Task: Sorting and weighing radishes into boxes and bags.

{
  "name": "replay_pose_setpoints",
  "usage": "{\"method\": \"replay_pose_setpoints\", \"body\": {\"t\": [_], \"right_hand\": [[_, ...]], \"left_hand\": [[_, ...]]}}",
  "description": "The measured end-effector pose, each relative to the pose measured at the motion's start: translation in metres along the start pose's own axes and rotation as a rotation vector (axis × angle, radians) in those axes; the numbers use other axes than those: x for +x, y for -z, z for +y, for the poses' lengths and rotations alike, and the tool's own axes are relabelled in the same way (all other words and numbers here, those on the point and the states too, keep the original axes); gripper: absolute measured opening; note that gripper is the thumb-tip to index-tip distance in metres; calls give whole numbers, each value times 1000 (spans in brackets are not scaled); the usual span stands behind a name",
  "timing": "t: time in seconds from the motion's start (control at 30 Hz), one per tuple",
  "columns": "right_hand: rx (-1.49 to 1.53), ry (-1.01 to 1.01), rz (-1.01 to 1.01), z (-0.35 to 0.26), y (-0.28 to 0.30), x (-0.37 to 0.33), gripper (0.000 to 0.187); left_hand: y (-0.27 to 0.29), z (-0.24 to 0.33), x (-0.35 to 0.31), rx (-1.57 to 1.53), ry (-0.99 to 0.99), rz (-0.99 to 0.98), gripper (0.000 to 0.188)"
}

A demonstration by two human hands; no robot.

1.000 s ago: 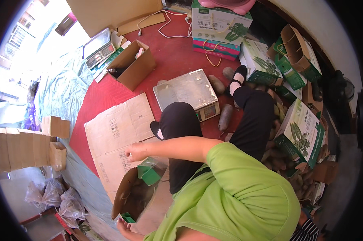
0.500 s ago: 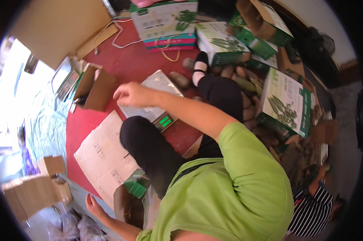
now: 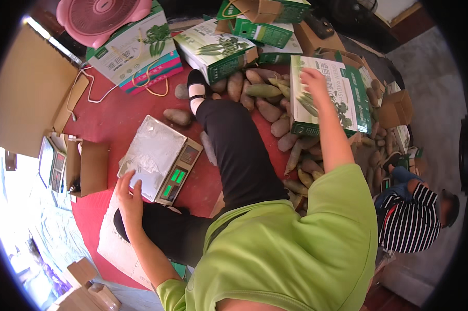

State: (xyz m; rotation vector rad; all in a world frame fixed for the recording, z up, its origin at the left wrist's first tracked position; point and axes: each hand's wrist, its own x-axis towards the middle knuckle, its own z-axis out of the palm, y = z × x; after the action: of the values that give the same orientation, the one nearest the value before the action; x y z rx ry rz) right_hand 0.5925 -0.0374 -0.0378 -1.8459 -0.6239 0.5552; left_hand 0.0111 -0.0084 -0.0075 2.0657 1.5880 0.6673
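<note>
My right hand (image 3: 315, 85) reaches out over a white-and-green carton (image 3: 330, 98) printed with vegetables. Its fingers are apart and hold nothing; whether they touch the carton I cannot tell. My left hand (image 3: 131, 199) is open with empty fingers, beside the near left edge of a digital scale (image 3: 150, 155) with a silvery plate and a lit green display (image 3: 174, 181). Nothing lies on the scale plate. Several muddy long radishes (image 3: 269, 110), some greenish, are heaped beyond and to the right of my leg. One brownish root (image 3: 177, 116) lies just past the scale.
More printed cartons (image 3: 213, 49) stand at the back, beside a pink fan (image 3: 104, 18) and a pink-and-blue gift bag (image 3: 153, 72). An open brown box (image 3: 93, 168) sits left of the scale. A person in a striped shirt (image 3: 410, 217) is at the right. Flattened cardboard (image 3: 117, 249) lies at lower left.
My view has turned to the right. My right hand has moved from over the scale to the printed carton. My left hand has come up from the lower left to the scale.
</note>
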Motion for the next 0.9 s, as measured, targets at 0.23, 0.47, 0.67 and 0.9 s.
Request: {"method": "replay_pose_setpoints", "body": {"t": [0.23, 0.47, 0.67, 0.9], "right_hand": [[-163, 236, 922, 112, 193, -2, 23], [110, -275, 946, 191, 263, -28, 50], [324, -688, 1173, 141, 188, -51, 62], [435, -497, 561, 179, 206, -40, 36]], "left_hand": [[-8, 3, -4, 358, -5, -125, 29], [-12, 2, -1, 419, 44, -181, 29], [-6, 4, -7, 450, 60, -155, 31], [-7, 8, -8, 428, 42, -160, 31]]}}
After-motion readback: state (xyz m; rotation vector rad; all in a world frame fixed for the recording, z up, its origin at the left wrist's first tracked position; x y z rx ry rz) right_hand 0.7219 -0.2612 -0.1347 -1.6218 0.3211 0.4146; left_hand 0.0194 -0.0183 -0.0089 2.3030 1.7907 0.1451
